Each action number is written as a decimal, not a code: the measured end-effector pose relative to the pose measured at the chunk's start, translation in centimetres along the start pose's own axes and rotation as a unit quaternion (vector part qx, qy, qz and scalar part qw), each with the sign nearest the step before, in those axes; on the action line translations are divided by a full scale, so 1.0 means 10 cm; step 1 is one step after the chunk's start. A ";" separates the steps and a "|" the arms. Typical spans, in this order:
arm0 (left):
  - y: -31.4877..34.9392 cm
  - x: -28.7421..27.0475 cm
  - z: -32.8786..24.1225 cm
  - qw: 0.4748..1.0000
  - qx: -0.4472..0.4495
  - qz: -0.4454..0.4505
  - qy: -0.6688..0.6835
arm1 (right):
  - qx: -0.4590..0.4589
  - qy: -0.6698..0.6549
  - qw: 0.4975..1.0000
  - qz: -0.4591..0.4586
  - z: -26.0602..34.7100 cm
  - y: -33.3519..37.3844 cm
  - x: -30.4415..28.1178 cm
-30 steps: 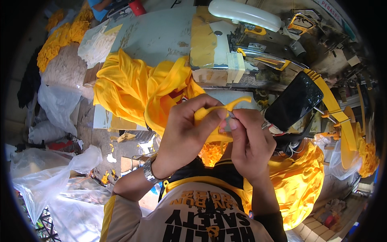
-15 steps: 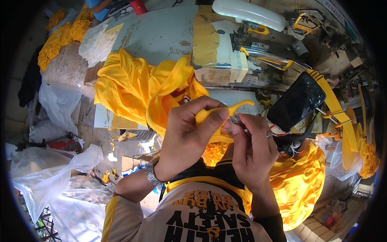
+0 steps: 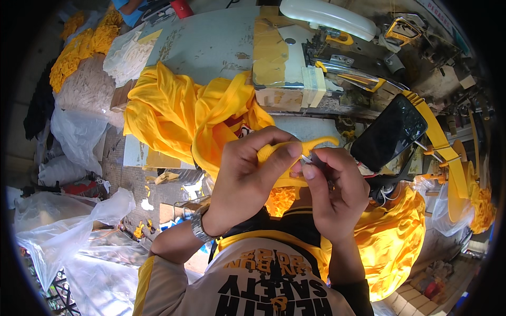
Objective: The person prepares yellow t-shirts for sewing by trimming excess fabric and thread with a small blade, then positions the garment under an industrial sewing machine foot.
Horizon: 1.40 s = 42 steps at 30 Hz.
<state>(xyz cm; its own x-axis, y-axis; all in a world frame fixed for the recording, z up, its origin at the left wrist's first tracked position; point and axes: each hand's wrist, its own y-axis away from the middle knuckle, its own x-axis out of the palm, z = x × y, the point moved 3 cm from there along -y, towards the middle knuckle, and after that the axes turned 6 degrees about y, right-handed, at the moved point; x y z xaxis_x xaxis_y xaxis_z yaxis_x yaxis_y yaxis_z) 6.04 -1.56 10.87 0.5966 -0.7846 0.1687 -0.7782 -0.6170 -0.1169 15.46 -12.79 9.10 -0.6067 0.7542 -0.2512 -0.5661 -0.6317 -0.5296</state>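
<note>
My left hand (image 3: 247, 176) pinches the ribbed edge of a yellow garment (image 3: 174, 113), and a narrow yellow end (image 3: 324, 141) sticks out to the right past the thumb. Facing it, my right hand (image 3: 340, 192) is closed on a small pointed metal tool (image 3: 307, 158). Its tip meets the cloth by my left thumb; the rest is hidden in the fingers, so its exact kind is unclear. Most of the garment lies bunched on the worktable, beyond and left of my hands.
A sewing machine (image 3: 342, 60) stands at the back right below a long white lamp (image 3: 327, 18). A dark phone (image 3: 390, 131) sits on a holder beside a yellow band (image 3: 440, 139). Shiny yellow cloth (image 3: 390, 239) hangs at my right; clear plastic bags (image 3: 68, 221) lie at left.
My right hand has shifted slightly right, and the metal tip shows more plainly between the hands. The yellow end has dropped a little and straightened. My left hand keeps its pinch.
</note>
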 end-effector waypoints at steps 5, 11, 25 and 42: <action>-0.03 -0.01 0.08 1.000 -0.010 -0.012 0.018 | -0.141 0.048 0.984 0.097 0.17 -0.02 -0.03; -0.08 -0.04 0.11 0.999 -0.012 -0.022 0.034 | -0.048 0.100 0.994 0.021 0.14 0.00 0.00; -0.04 -0.02 0.10 0.999 -0.023 -0.026 0.031 | -0.039 0.145 0.988 -0.023 0.05 0.04 -0.02; -0.03 -0.04 0.11 0.998 -0.031 -0.018 0.048 | -0.020 0.074 0.996 -0.038 0.00 0.05 0.05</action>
<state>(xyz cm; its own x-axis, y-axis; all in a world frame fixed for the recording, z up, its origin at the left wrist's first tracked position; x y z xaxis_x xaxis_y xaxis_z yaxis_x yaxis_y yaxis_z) 6.28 -1.15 9.74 0.6058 -0.7502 0.2652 -0.7685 -0.6380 -0.0492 14.86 -12.78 8.74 -0.4732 0.8193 -0.3239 -0.5825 -0.5668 -0.5826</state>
